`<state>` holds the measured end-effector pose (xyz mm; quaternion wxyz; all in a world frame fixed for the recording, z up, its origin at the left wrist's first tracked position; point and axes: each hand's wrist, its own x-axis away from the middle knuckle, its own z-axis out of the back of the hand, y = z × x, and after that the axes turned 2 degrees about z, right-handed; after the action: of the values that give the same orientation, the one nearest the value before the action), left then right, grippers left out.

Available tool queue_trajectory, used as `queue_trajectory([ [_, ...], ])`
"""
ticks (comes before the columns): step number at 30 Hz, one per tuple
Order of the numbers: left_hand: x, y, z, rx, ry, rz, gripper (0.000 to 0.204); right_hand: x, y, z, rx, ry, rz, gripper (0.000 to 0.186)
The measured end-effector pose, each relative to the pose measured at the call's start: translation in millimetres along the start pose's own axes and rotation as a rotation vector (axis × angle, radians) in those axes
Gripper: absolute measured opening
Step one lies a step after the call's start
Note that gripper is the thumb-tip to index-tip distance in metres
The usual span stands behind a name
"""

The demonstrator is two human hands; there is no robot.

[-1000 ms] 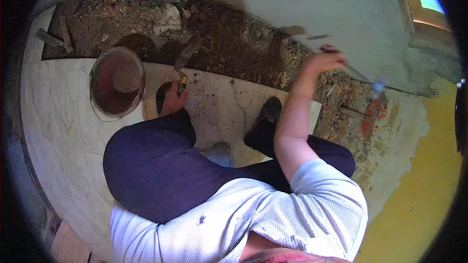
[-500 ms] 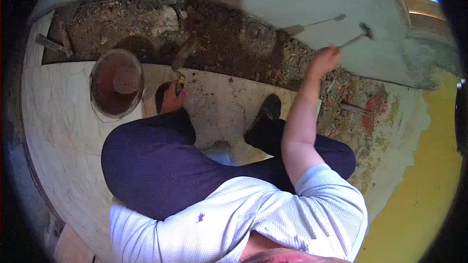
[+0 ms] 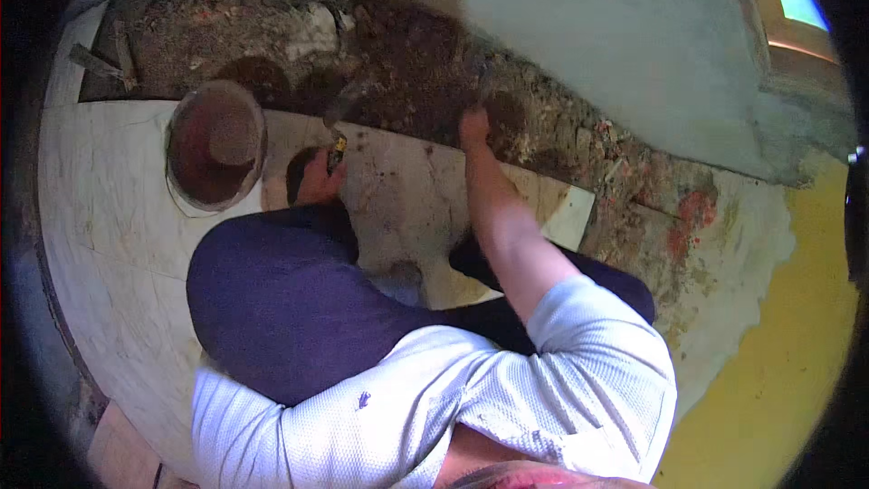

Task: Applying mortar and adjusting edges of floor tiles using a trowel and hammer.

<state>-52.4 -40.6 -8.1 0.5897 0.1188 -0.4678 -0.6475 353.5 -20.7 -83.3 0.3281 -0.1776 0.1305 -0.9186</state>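
My left hand [image 3: 317, 179] rests low by the edge of the pale floor tiles, closed around the yellow-and-black handle of a trowel [image 3: 337, 152]. The trowel's dull, blurred blade reaches over the dirt strip. Further right, my right hand [image 3: 473, 127] is closed on a hammer [image 3: 484, 81], held low above the dark, broken soil. Motion and shadow smear the hammer's head, and I cannot tell whether it touches the ground. Rubble and loose soil [image 3: 407, 100] fill the strip along the wall, in front of both hands.
A bucket [image 3: 201, 158] with a reddish inside stands on the tiles left of my left hand. Short wooden pieces [image 3: 93, 62] lie at the far left. The grey wall [image 3: 588, 18] bounds the strip. My bent legs [image 3: 281, 299] are close below my hands.
My right hand has swung the hammer from raised near the wall at the right, leftward and down to the dirt strip. My left hand stays almost in place with the trowel.
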Motion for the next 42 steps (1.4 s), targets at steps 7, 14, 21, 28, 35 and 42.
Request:
queue_trajectory([
  [7,-10,-15,-12,0.046,0.001,0.069,0.058,-17,7,162,-0.407,0.575,0.034,0.038],
  [14,-12,27,-4,0.100,0.064,-0.039,0.057,-17,-20,382,-0.888,0.986,0.244,0.028],
  [21,18,-9,9,0.039,0.080,0.067,0.058,-8,-89,248,-1.121,1.056,0.178,0.035],
  [28,-36,40,-17,0.128,-0.061,-0.028,0.061,-59,48,26,-0.357,0.171,-0.150,0.046],
  [35,-7,-8,-13,0.097,0.075,-0.077,0.062,-23,-8,236,-0.472,0.906,0.175,0.037],
  [42,-22,2,-12,0.080,0.005,-0.012,0.058,-3,-30,449,-0.909,1.150,0.447,0.029],
])
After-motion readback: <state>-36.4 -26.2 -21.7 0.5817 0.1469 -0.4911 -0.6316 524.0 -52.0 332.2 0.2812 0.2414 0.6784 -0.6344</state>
